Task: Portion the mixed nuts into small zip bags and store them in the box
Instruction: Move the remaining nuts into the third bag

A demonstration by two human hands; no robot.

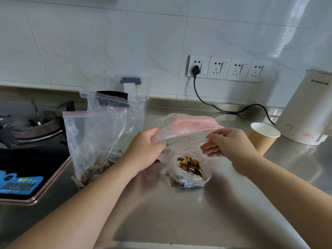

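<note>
Here, near the middle of the steel bench (233,203), both hands up on one clear bag with a pink zip band (190,125): left hand (146,150) closed on the bag's left edge, thumb and fingers pinching the film; right hand (226,142) likewise closed, grip pinched on the bag's near lip at the right. Mouth of that bag spread wide between the two hands, tilted up and facing toward the camera. Just below it, resting on the bench, a small zip bag (188,171) open at the top, with mixed nuts (189,165) heaped inside. To the left, standing upright, larger red-lined zip bags (93,141) with more nuts settled at the bottom, leaning against a clear plastic box (138,94) farther back. Cannot tell what the dark contents of the box are. Far left, a gas hob (30,130) set into the bench, blue sticker at its near corner. To the right, a paper cup (263,139) just beside a white kettle (305,112), black cable (224,108) running from behind it across the far bench to the wall sockets (228,69).
</note>
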